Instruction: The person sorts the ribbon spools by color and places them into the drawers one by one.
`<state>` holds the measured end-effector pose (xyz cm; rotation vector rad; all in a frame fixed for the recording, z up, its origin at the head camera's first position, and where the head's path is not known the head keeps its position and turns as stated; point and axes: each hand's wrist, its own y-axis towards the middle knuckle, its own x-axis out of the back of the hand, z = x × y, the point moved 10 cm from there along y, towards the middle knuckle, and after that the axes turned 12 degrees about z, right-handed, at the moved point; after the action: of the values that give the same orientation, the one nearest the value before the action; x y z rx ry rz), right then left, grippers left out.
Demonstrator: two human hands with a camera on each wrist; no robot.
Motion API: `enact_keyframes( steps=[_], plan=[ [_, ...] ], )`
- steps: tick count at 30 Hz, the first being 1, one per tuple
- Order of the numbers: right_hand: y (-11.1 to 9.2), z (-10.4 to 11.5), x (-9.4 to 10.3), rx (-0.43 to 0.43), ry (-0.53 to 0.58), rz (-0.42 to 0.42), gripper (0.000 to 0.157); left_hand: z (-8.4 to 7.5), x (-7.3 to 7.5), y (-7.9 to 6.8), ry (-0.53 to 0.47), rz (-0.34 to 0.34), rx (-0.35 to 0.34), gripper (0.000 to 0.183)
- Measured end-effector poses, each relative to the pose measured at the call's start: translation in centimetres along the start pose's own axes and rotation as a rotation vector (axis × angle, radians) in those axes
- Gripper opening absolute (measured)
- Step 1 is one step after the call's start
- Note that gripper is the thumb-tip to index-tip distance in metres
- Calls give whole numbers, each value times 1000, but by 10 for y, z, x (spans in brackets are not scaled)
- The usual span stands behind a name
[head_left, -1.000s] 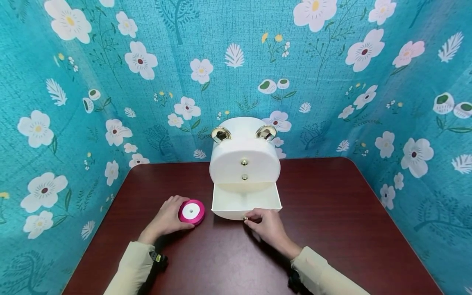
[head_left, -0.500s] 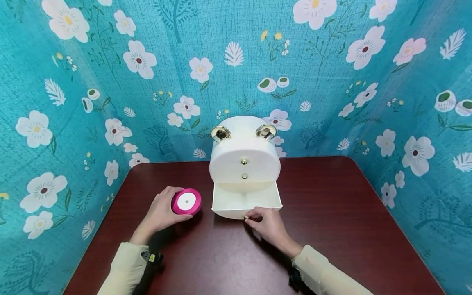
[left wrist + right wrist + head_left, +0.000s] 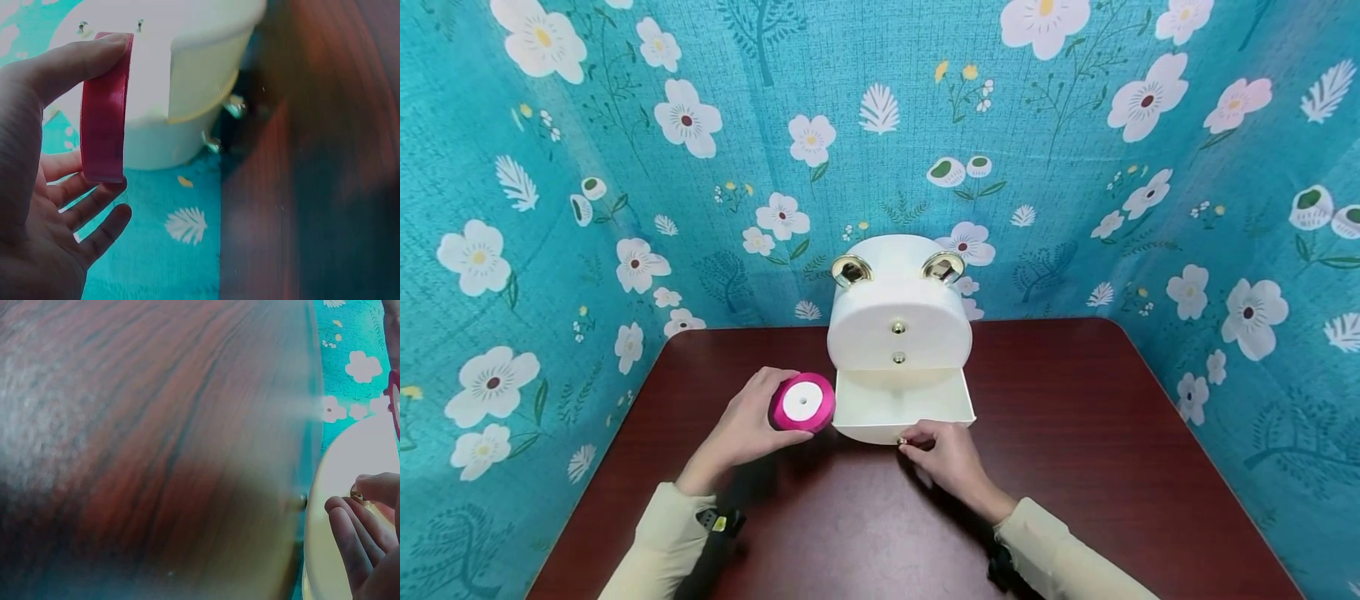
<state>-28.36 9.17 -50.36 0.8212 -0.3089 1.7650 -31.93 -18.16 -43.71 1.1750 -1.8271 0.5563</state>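
My left hand [image 3: 739, 427] holds a roll of bright pink ribbon [image 3: 790, 412] with a white label, between thumb and fingers. The ribbon is raised off the table, close beside the left wall of the pulled-out drawer [image 3: 880, 398]. Its shiny pink edge [image 3: 103, 128] faces the left wrist view, with the thumb on top. With thumb and index finger, my right hand [image 3: 953, 462] pinches the small gold knob [image 3: 357, 496] on the drawer front. The drawer is the lowest of a white rounded cabinet [image 3: 857, 337] and looks bare inside.
Two gold-rimmed round ornaments, a left one [image 3: 852, 271] and a right one [image 3: 943, 268], stick up from the cabinet top. Two more gold knobs mark its upper front. The dark red wooden table [image 3: 1060, 433] meets a blue flowered cloth [image 3: 880, 183] behind and at both sides.
My left hand has lifted the ribbon roll from beside the drawer, first drifting left, then rightward up to the drawer's left edge. The right hand keeps its place on the knob.
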Motion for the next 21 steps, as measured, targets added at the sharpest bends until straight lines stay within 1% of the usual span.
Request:
enact_keyframes(
  steps=[4, 10, 14, 16, 21],
  plan=[
    [0, 1, 1, 12, -15, -7, 13, -11, -3, 5, -6, 12, -8, 93],
    [1, 1, 2, 6, -16, 1, 12, -27, -8, 13, 1, 30, -62, 93],
    [1, 0, 1, -3, -9, 6, 13, -33, -12, 18, 19, 26, -94, 93],
    [0, 0, 1, -2, -7, 8, 13, -35, -15, 20, 34, 26, -100, 93],
    [-1, 3, 2, 22, -17, -10, 14, -42, -21, 27, 33, 24, -108, 91]
  ],
)
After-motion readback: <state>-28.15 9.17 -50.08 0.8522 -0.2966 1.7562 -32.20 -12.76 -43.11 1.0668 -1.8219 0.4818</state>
